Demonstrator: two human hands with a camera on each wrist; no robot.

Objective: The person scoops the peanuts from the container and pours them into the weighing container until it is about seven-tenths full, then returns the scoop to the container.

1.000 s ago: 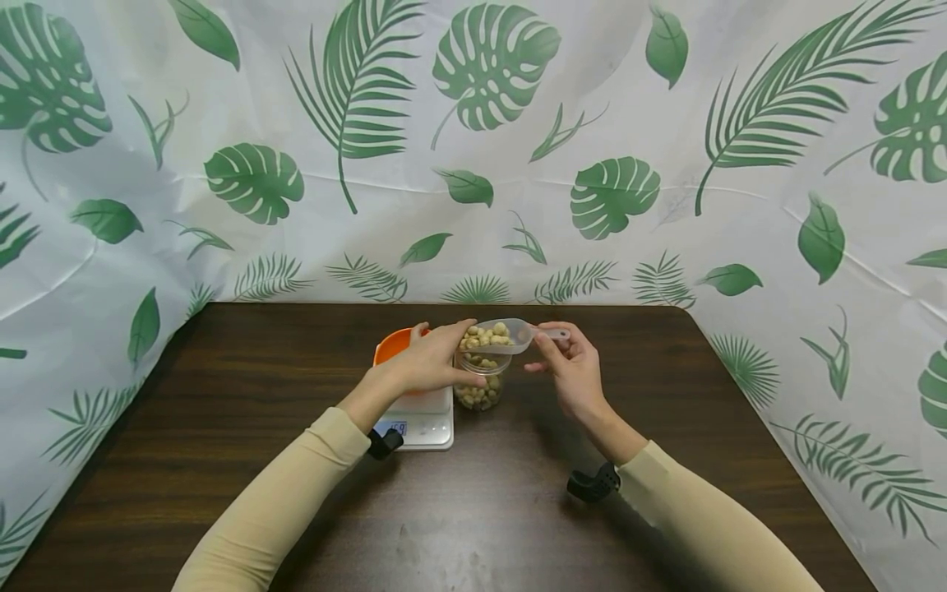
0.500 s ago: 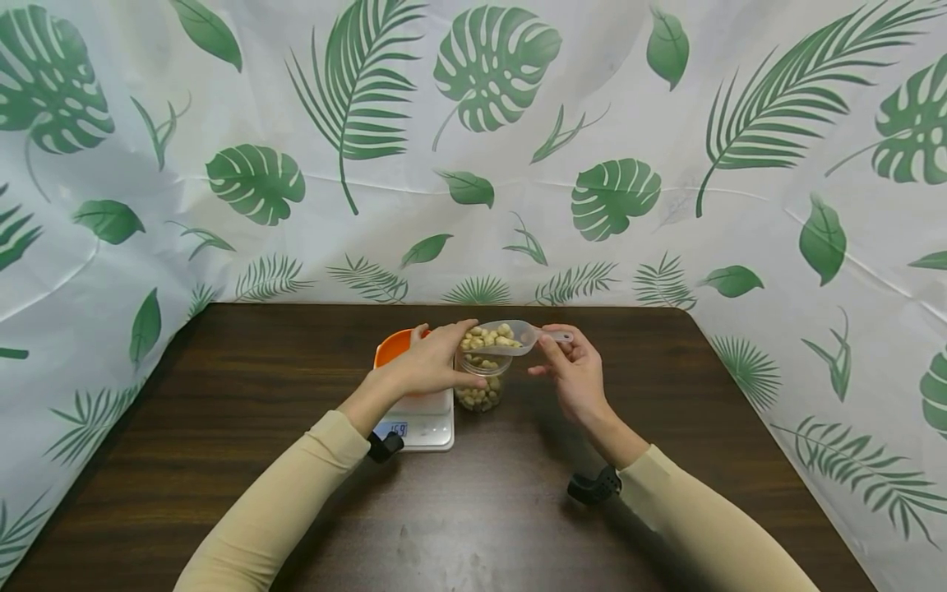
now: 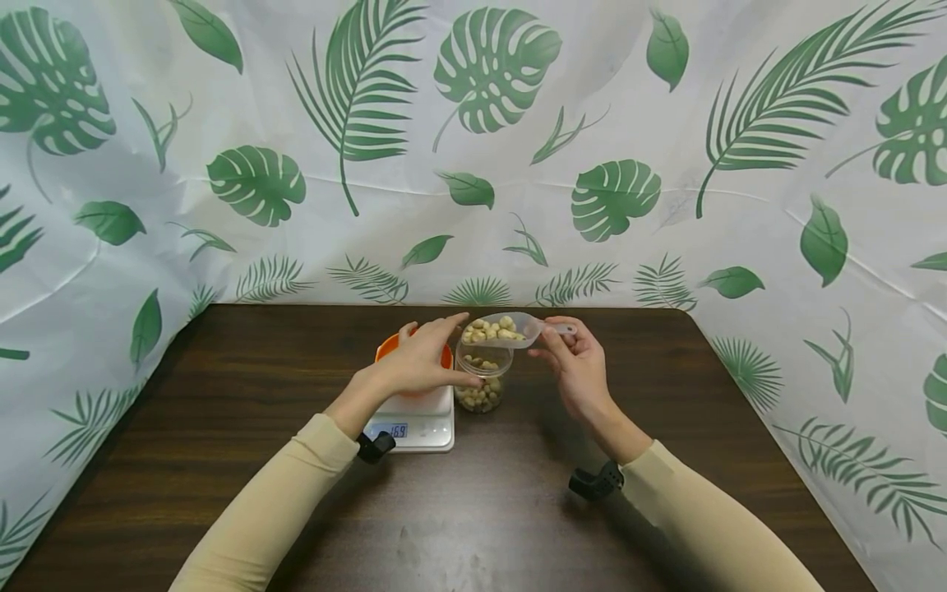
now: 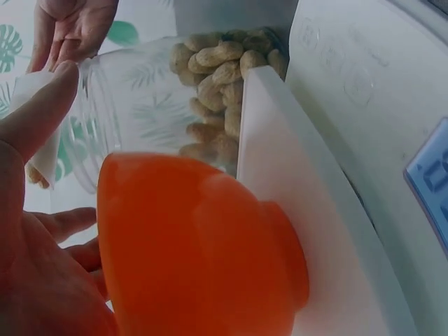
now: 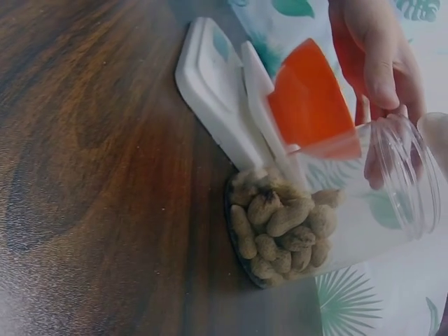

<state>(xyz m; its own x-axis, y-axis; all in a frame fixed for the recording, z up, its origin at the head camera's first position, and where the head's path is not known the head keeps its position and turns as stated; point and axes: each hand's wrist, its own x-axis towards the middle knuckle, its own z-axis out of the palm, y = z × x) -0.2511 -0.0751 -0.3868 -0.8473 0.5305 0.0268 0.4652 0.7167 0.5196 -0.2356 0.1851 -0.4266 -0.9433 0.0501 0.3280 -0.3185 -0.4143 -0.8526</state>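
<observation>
My right hand (image 3: 580, 366) pinches the handle of a clear plastic scoop (image 3: 531, 329) holding several peanuts (image 3: 491, 330). The scoop hovers over the mouth of a clear jar (image 5: 413, 189), with more peanuts (image 5: 290, 227) lying at its bottom. Spread around the jar's left side near the rim, my left hand (image 3: 414, 362) has its fingers and thumb extended and holds nothing. Beneath that hand an orange bowl (image 4: 189, 238) rests on a white kitchen scale (image 3: 429, 432). The head view shows the bowl partly hidden by the hand.
Everything stands on a dark wood-grain table (image 3: 473, 510), close to its far edge. Behind it hangs a white sheet with green leaf prints (image 3: 251, 185). The scale's display (image 3: 395, 430) reads about 169, and the jar stands right beside the scale.
My right hand has lifted the loaded scoop slightly, up and to the right above the jar. My left hand has drawn back a little to the left, its fingers spreading away from the scoop.
</observation>
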